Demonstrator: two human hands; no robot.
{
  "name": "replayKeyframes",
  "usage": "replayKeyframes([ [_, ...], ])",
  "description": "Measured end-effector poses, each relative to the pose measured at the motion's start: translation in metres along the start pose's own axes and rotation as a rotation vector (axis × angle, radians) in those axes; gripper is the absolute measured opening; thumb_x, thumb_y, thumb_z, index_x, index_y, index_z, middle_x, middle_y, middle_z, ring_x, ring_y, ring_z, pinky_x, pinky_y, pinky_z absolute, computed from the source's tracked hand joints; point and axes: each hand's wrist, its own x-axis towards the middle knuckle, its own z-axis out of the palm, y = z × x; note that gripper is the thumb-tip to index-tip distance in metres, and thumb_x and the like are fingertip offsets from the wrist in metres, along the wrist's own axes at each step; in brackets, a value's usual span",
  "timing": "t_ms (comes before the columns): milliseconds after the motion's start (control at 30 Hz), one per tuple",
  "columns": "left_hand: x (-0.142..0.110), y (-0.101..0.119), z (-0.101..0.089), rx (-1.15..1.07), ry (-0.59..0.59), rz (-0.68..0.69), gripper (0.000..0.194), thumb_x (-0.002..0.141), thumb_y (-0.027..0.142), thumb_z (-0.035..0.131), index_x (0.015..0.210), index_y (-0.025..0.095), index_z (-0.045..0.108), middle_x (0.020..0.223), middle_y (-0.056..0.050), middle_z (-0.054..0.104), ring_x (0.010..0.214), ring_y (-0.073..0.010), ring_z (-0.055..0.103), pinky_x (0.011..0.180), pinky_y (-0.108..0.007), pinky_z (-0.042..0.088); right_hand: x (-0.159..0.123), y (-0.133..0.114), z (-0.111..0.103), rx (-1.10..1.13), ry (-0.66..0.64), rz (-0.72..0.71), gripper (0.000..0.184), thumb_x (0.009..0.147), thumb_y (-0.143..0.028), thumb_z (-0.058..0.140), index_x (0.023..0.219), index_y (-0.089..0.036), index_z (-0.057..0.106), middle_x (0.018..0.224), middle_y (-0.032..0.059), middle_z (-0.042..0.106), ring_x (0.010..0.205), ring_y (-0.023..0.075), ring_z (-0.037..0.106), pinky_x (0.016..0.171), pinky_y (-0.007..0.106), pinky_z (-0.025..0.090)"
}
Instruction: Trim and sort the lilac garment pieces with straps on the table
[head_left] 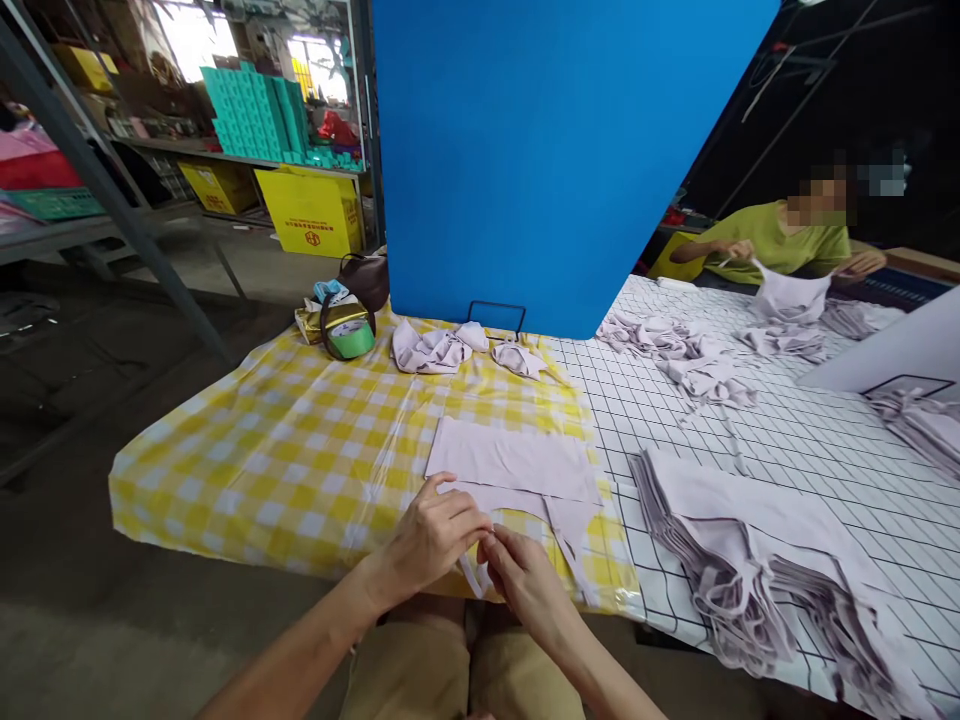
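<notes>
A pale lilac garment point(517, 465) lies flat on the yellow checked tablecloth point(300, 440), its straps hanging toward the near edge. My left hand point(431, 540) is closed, pinching the garment's near left edge. My right hand point(525, 580) meets it fingertip to fingertip and pinches a thin strap point(474, 578) of the same garment at the table's edge. Both hands are over my lap.
A thick stack of the same lilac garments point(750, 560) lies to the right on a white grid cloth point(825, 450). Crumpled pieces point(439, 348), a green tape roll point(351, 335) and a blue board point(540, 150) stand at the back. Another person point(780, 240) handles fabric at the far right.
</notes>
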Motion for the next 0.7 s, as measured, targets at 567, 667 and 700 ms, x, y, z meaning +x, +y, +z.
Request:
replayKeyframes([
  [567, 0.016, -0.007, -0.005, -0.541, -0.357, -0.775, 0.013, 0.066, 0.021, 0.054, 0.065, 0.013, 0.065, 0.063, 0.000, 0.062, 0.063, -0.0126, 0.054, 0.060, -0.021, 0.039, 0.007, 0.019, 0.007, -0.090, 0.306, -0.190, 0.021, 0.072, -0.029, 0.050, 0.090, -0.020, 0.047, 0.090, 0.0051, 0.056, 0.087, 0.0187, 0.054, 0.076, 0.030, 0.042],
  [667, 0.023, -0.014, 0.004, -0.592, -0.383, -0.839, 0.014, 0.063, 0.021, 0.053, 0.063, 0.011, 0.063, 0.059, 0.002, 0.058, 0.059, -0.0115, 0.050, 0.054, -0.020, 0.035, 0.019, 0.023, 0.011, -0.016, 0.264, -0.216, 0.024, 0.073, -0.026, 0.046, 0.096, -0.020, 0.041, 0.079, 0.0013, 0.055, 0.070, 0.0156, 0.056, 0.064, 0.027, 0.045],
  [700, 0.025, -0.018, 0.006, -0.592, -0.387, -0.855, 0.014, 0.062, 0.021, 0.052, 0.060, 0.011, 0.062, 0.055, 0.002, 0.055, 0.057, -0.0107, 0.048, 0.051, -0.020, 0.033, 0.023, 0.023, 0.011, -0.045, 0.279, -0.233, 0.021, 0.074, -0.025, 0.044, 0.094, -0.020, 0.041, 0.075, 0.0001, 0.054, 0.065, 0.0148, 0.055, 0.060, 0.026, 0.045],
])
